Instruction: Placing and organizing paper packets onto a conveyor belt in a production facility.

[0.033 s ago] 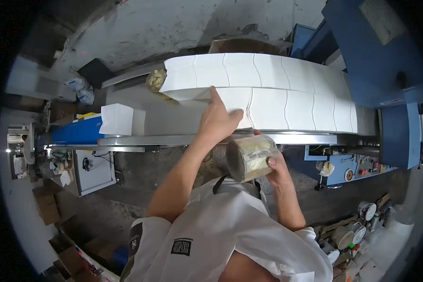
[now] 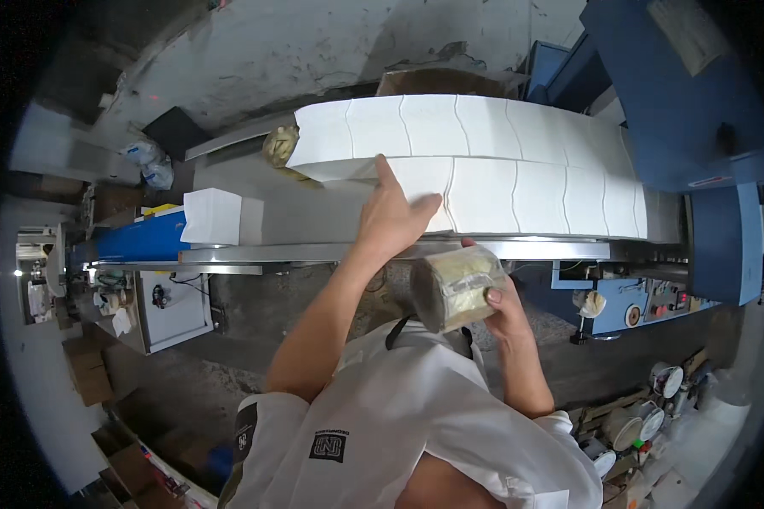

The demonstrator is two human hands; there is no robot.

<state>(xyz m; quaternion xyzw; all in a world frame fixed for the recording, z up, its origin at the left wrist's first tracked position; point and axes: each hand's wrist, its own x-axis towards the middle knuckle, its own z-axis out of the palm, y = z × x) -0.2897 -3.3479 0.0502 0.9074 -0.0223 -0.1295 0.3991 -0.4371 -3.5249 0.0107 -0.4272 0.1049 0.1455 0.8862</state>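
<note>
Taking the middle of the view as the clock's centre, the block sits just off it at 4 o'clock, raised in front of the apron and clear of the bench. The right hand grips it from its 3 o'clock side, thumb on the near face and a fingertip showing past the top edge; that wrap-around hold probably suits something chunky and perhaps heavy (the tape-like cover hides what is inside).

The left hand is spread, index finger pointing to 12 and thumb toward 2, at the near-left end of the front row of white paper. It seems to brace that end, likely because upright sheets would lean or slide without support; whether the remaining fingers curl, I cannot tell.

The back row lies at 1 o'clock, alongside the front row. At its left end, toward 10 to 11, stands a similar weight, apparently acting as a bookend. The rail runs along the bench's near edge, and a blue machine stands past the rows at 2 o'clock.
</note>
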